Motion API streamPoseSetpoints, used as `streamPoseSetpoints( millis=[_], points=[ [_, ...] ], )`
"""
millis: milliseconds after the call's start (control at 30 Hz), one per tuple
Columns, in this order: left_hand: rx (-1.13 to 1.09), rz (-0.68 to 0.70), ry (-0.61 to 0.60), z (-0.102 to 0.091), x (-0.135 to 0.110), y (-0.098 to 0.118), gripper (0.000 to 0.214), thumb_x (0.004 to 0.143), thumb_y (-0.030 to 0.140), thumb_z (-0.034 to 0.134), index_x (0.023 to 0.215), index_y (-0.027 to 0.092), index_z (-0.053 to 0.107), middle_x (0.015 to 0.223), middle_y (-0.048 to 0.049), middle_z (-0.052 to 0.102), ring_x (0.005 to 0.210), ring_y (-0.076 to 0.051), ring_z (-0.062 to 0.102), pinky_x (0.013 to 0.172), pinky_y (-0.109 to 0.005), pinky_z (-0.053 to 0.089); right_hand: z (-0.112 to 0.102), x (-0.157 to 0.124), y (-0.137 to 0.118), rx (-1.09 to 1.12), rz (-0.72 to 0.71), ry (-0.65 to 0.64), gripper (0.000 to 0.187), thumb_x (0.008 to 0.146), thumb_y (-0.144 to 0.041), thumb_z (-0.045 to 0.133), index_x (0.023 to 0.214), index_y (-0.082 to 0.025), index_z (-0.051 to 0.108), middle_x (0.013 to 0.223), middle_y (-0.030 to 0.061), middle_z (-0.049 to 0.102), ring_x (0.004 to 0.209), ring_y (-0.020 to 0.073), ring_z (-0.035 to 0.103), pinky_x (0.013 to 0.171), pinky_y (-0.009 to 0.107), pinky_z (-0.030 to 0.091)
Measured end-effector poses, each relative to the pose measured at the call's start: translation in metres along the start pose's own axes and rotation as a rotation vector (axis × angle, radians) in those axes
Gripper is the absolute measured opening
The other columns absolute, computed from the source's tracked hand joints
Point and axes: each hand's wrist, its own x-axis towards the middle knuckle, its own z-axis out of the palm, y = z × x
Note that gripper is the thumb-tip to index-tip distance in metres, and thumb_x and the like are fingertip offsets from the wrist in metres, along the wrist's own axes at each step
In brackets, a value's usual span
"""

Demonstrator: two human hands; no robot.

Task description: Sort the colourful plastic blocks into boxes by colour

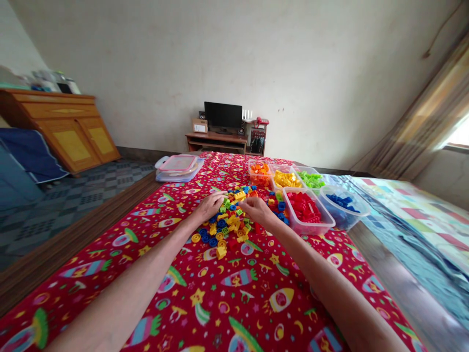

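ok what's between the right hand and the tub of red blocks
In the head view, loose blocks, several of them blue, lie on the tablecloth between the right hand and the tub of red blocks.

Single head-worn view: looks forward and down, red cloth (210, 305) close below, wall (311, 63) well beyond.

We count: 5 tubs (311, 228) | 1 block pile (233, 221) | 1 lid stack (179, 164) | 1 monitor (223, 115) | 2 speakers (241, 131) | 1 cardboard box (200, 125)
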Motion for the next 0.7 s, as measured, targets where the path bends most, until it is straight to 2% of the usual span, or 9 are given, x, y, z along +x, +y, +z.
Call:
streamPoseSetpoints(
  millis=[100, 167, 233, 333, 400, 500, 567, 633, 700],
  points=[
    [-0.009, 0.006, 0.01, 0.001, 0.0, -0.002, 0.046, 0.088, 0.038, 0.031, 0.1, 0.017, 0.07, 0.126, -0.0097, 0.062, 0.116, -0.022, 0.057, 0.108, -0.038, 0.039, 0.0, -0.005, -0.004, -0.44, -0.097, -0.025, 0.036, 0.086, -0.034, 0.054, 0.056, -0.015, 0.052, 0.049, -0.0048, 0.043, 0.051, 0.0077, 0.042, 0.051, 0.021, 0.028],
    [-0.016, 0.017, 0.02, 0.002, 0.0, -0.003, 0.046, 0.089, 0.038, 0.031, 0.1, 0.016, 0.07, 0.126, -0.0109, 0.062, 0.116, -0.022, 0.057, 0.107, -0.038, 0.039, 0.0, -0.012, -0.01, -0.687, -0.133, -0.054, 0.03, 0.085, -0.038, 0.058, 0.067, -0.015, 0.062, 0.059, -0.0009, 0.056, 0.06, 0.011, 0.052, 0.055, 0.022, 0.032],
    [-0.019, 0.033, 0.019, 0.002, 0.0, -0.004, 0.045, 0.089, 0.038, 0.031, 0.099, 0.016, 0.07, 0.125, -0.0112, 0.062, 0.115, -0.022, 0.057, 0.107, -0.038, 0.04, 0.001, -0.019, -0.017, -0.896, -0.124, -0.101, 0.029, 0.083, -0.045, 0.061, 0.083, -0.017, 0.068, 0.077, 0.0049, 0.067, 0.075, 0.0161, 0.061, 0.061, 0.023, 0.038],
    [-0.01, 0.047, 0.009, 0.002, -0.001, -0.006, 0.045, 0.089, 0.036, 0.032, 0.099, 0.016, 0.07, 0.125, -0.0109, 0.062, 0.114, -0.022, 0.058, 0.105, -0.038, 0.041, 0.006, -0.026, -0.022, -1.089, -0.061, -0.228, 0.036, 0.08, -0.053, 0.06, 0.09, -0.019, 0.07, 0.093, 0.0096, 0.07, 0.088, 0.0213, 0.064, 0.066, 0.024, 0.043],
    [0.0, 0.05, 0.008, 0.002, -0.001, -0.006, 0.045, 0.089, 0.035, 0.031, 0.099, 0.015, 0.07, 0.126, -0.0112, 0.062, 0.114, -0.022, 0.058, 0.105, -0.038, 0.042, 0.009, -0.026, -0.02, -1.116, -0.055, -0.249, 0.036, 0.08, -0.052, 0.061, 0.092, -0.019, 0.07, 0.095, 0.0105, 0.07, 0.089, 0.022, 0.064, 0.067, 0.025, 0.044],
    [0.01, 0.055, 0.01, 0.001, -0.001, -0.005, 0.044, 0.09, 0.034, 0.032, 0.1, 0.015, 0.07, 0.127, -0.011, 0.061, 0.113, -0.022, 0.059, 0.105, -0.038, 0.042, 0.008, -0.02, -0.013, -1.002, -0.118, -0.186, 0.028, 0.079, -0.043, 0.063, 0.089, -0.017, 0.069, 0.089, 0.0086, 0.068, 0.085, 0.0193, 0.062, 0.067, 0.024, 0.041],
    [0.017, 0.057, 0.016, 0.002, -0.001, -0.005, 0.043, 0.089, 0.032, 0.032, 0.099, 0.016, 0.07, 0.125, -0.0105, 0.062, 0.113, -0.022, 0.059, 0.105, -0.038, 0.042, 0.003, -0.014, -0.01, -0.81, -0.125, -0.147, 0.025, 0.079, -0.04, 0.062, 0.079, -0.015, 0.067, 0.075, 0.0043, 0.064, 0.072, 0.015, 0.058, 0.062, 0.023, 0.037],
    [0.027, 0.065, 0.025, 0.002, 0.0, -0.005, 0.042, 0.089, 0.031, 0.032, 0.096, 0.016, 0.071, 0.124, -0.01, 0.063, 0.114, -0.021, 0.059, 0.105, -0.037, 0.042, -0.004, -0.009, -0.008, -0.485, -0.08, -0.147, 0.028, 0.079, -0.04, 0.059, 0.069, -0.015, 0.061, 0.061, -0.001, 0.054, 0.058, 0.0097, 0.048, 0.054, 0.022, 0.032],
    [0.039, 0.079, 0.031, 0.003, 0.0, -0.006, 0.041, 0.089, 0.03, 0.033, 0.094, 0.016, 0.071, 0.122, -0.0091, 0.064, 0.114, -0.021, 0.059, 0.106, -0.036, 0.042, -0.011, -0.006, -0.008, -0.042, 0.014, -0.182, 0.028, 0.078, -0.042, 0.055, 0.068, -0.016, 0.054, 0.057, -0.0043, 0.046, 0.049, 0.0064, 0.037, 0.046, 0.02, 0.024]
  ],
)
